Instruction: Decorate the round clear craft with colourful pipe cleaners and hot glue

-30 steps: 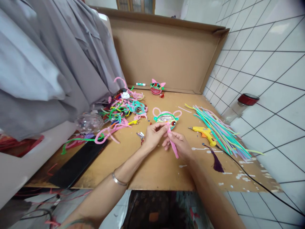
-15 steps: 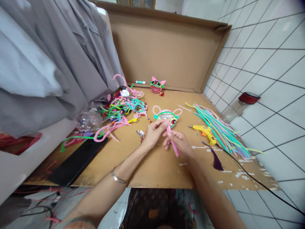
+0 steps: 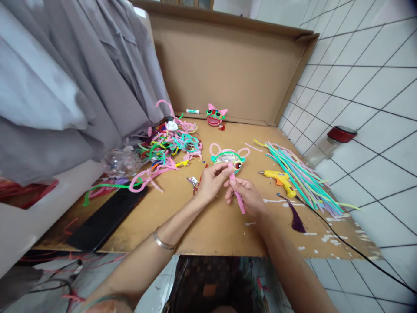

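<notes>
A pink pipe cleaner [image 3: 238, 199] is held between both hands above the cardboard work surface [image 3: 202, 221]. My left hand [image 3: 211, 181] pinches its upper end with thumb and fingertips. My right hand [image 3: 246, 196] is closed around its middle, the lower end poking out below the fingers. Just beyond the hands lies a pipe-cleaner animal face [image 3: 228, 157] with pink ears, a teal rim and a round eye. A finished pink and green animal head [image 3: 215, 116] stands at the back.
A tangle of coloured pipe cleaners [image 3: 169, 145] lies left; a bundle of straight ones [image 3: 299, 176] lies right, beside a yellow glue gun [image 3: 280, 179] with its black cord. A purple tassel [image 3: 295, 219], black phone [image 3: 107, 217], glue stick [image 3: 193, 111], red-lidded jar [image 3: 329, 143], grey cloth [image 3: 65, 82].
Almost nothing differs; both hands keep their grip on the pink pipe cleaner and have shifted very slightly.
</notes>
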`<state>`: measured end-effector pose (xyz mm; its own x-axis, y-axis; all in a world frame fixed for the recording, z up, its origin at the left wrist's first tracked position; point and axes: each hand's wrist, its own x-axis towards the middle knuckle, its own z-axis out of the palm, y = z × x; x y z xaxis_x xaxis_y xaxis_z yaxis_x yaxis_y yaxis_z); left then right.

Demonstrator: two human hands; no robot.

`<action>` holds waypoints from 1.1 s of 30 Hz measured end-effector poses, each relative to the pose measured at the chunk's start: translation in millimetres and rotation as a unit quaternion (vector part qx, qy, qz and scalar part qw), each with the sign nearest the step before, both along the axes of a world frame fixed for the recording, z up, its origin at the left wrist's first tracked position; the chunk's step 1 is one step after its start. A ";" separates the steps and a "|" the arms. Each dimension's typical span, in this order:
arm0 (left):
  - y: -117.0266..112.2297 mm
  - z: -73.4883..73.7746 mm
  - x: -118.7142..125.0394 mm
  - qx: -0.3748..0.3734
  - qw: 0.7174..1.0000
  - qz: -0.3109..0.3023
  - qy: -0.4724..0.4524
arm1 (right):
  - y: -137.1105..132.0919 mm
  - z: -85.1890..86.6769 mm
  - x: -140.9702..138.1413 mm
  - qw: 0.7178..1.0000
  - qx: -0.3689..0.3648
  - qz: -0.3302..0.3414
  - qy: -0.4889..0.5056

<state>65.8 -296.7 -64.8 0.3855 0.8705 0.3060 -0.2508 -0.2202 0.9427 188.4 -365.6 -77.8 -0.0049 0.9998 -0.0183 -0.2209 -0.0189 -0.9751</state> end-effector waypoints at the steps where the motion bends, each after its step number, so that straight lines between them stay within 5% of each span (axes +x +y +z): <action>1: -0.6 0.7 0.0 -0.004 1.000 -0.012 0.001 | -0.1 0.1 0.2 1.000 0.001 0.002 0.005; 20: 2.9 -3.9 -3.6 0.062 0.995 0.053 0.062 | 0.5 -2.7 -0.6 1.000 0.000 0.005 -0.026; 33: 0.5 -4.5 -4.6 0.054 0.997 0.014 0.056 | -0.3 0.4 -0.7 1.000 -0.009 0.020 -0.018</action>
